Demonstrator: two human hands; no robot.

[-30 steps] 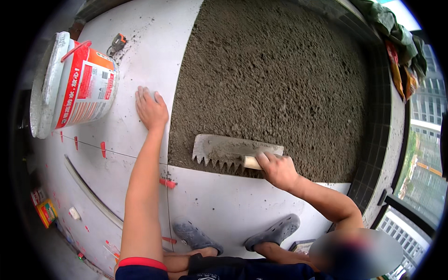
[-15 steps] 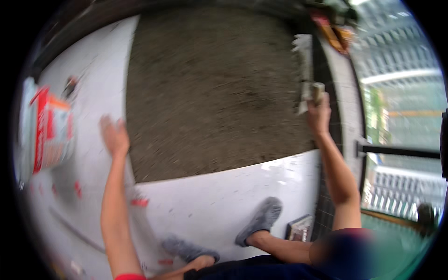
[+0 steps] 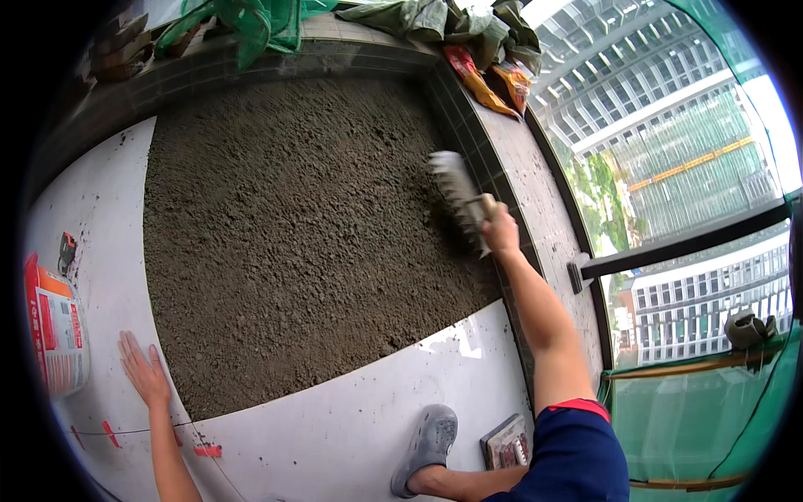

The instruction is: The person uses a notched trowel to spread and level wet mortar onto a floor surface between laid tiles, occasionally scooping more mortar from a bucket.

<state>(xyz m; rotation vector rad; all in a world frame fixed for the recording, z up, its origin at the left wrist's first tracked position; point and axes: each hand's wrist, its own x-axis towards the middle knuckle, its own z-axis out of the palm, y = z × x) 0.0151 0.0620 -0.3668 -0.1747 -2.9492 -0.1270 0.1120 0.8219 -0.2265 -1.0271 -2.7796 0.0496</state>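
My right hand (image 3: 502,226) grips the pale handle of a notched steel trowel (image 3: 456,197), which is slightly blurred over the mortar bed (image 3: 284,251) at its right edge, beside the dark tiled kerb (image 3: 462,138). My left hand (image 3: 146,372) lies open, fingers stretched out, on a large white tile (image 3: 100,192) just left of the mortar's edge. Beyond its fingers stands a white and red bucket (image 3: 58,326). A small orange and black tool (image 3: 68,251) lies above the bucket.
Red levelling wedges (image 3: 207,449) sit along the tile joints. A tray-like item (image 3: 506,443) lies by my foot (image 3: 422,452). Orange bags (image 3: 477,79), grey sacks (image 3: 401,18) and green mesh (image 3: 268,25) are on the surrounding ledge. A glass barrier with a dark rail (image 3: 686,244) runs along the right.
My right hand has moved the trowel from the front edge of the mortar to its right side, turning it upright. The view has swung right, putting bucket and left hand further left and lower.
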